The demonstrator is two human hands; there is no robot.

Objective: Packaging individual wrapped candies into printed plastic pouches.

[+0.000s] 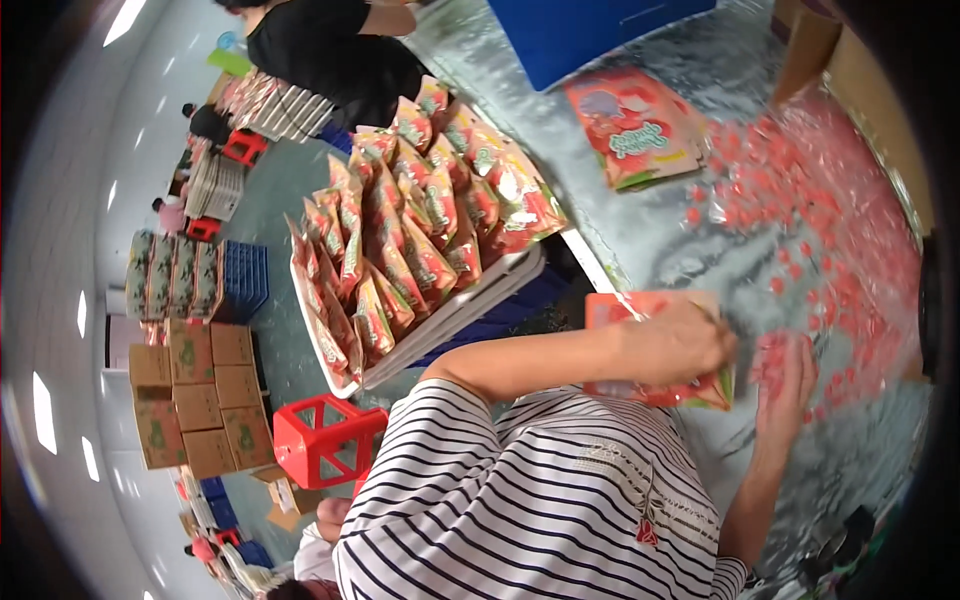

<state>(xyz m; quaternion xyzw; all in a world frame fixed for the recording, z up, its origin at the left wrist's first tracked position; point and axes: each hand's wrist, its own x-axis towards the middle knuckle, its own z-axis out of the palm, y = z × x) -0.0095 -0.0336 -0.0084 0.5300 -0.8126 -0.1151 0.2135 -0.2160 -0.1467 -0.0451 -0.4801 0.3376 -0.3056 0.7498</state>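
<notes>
The workroom spreads out on the left, with a grey-green floor, stacked cardboard boxes point(205, 400), blue crates point(245, 282) and a red plastic stool point(330, 440). Another person in a black top point(310, 50) is at the upper edge. On the right runs a marbled grey table point(700, 250), where loose red pieces point(790, 180) lie scattered over and beside clear plastic.

A red pouch point(610, 312) lies flat at the near edge of the table, in front of the person's striped shirt point(520, 480). The left hand point(690, 342) is over this pouch, back of the hand upward, its fingers bent inward near the pouch's right edge. The fingertips are hidden, so whether they pinch the pouch or only press on it cannot be told.

The right hand point(788, 375) is just to the right of the pouch, apart from the left one. It is blurred; its fingers look partly curled, with red pieces showing against them, but how firmly they close cannot be told.

More red pouches point(640, 130) lie overlapped farther up the table, near a blue bin point(600, 35). Left of the table, a white tray point(430, 325) holds rows of filled pouches point(420, 200) standing close together.
</notes>
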